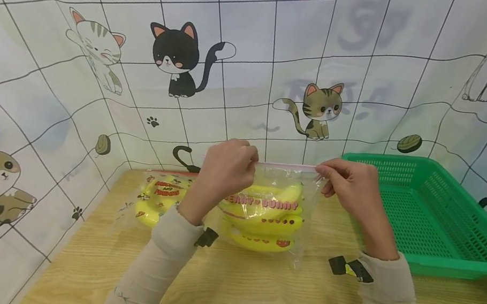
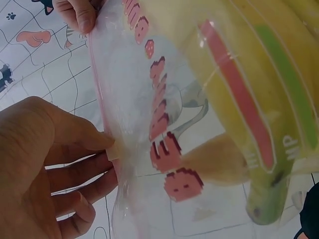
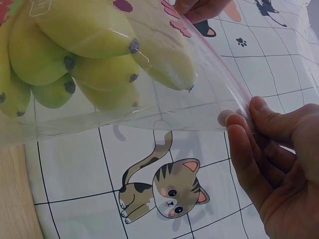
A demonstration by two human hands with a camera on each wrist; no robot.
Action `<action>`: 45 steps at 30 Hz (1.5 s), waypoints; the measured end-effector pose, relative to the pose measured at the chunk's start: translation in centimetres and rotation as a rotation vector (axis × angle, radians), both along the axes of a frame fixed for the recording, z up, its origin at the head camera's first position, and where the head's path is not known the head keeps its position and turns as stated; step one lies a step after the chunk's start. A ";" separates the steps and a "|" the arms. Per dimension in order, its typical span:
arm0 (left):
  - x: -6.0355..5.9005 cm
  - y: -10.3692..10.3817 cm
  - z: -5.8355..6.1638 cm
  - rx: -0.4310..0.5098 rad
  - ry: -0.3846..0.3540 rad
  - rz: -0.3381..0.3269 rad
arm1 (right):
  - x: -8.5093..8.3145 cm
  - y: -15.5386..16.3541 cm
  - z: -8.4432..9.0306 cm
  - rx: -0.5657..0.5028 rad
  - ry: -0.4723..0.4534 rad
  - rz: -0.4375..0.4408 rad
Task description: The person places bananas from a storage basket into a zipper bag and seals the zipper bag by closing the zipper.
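Item: zip bag (image 1: 271, 216) of bananas (image 1: 263, 220), standing on worktop (image 1: 248, 294); my left hand (image 1: 225, 170) and right hand (image 1: 352, 185) each pinch its pink seal strip (image 1: 287, 166). Bananas loaded; seal apparently unfinished; 2nd bag (image 1: 157, 199) lies behind

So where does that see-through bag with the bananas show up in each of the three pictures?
Head view: the clear bag of bananas is at centre, held up over the table by its top edge between the left hand and right hand.
Left wrist view: it fills the right and middle.
Right wrist view: it fills the upper left.
Shared landmark: the bag's pink zip strip.
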State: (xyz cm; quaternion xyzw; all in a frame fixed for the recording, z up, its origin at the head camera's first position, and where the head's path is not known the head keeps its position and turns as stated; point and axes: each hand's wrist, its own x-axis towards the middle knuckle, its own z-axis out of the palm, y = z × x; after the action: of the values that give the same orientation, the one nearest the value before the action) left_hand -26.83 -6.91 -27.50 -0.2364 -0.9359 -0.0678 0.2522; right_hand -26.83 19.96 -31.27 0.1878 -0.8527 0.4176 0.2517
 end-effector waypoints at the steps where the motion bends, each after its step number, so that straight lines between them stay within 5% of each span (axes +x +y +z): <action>1: 0.0 -0.1 -0.1 0.000 0.002 0.003 | 0.0 0.0 0.0 -0.002 -0.003 0.001; 45: 0.1 -2.4 -1.5 0.089 0.070 -0.033 | -0.1 0.4 -0.2 -0.008 0.016 0.012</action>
State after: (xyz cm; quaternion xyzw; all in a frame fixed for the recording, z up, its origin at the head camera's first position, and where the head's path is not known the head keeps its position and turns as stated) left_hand -26.73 -9.32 -29.03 -0.2428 -0.9185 -0.1050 0.2939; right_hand -26.95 20.41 -31.45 0.1953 -0.8477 0.4211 0.2567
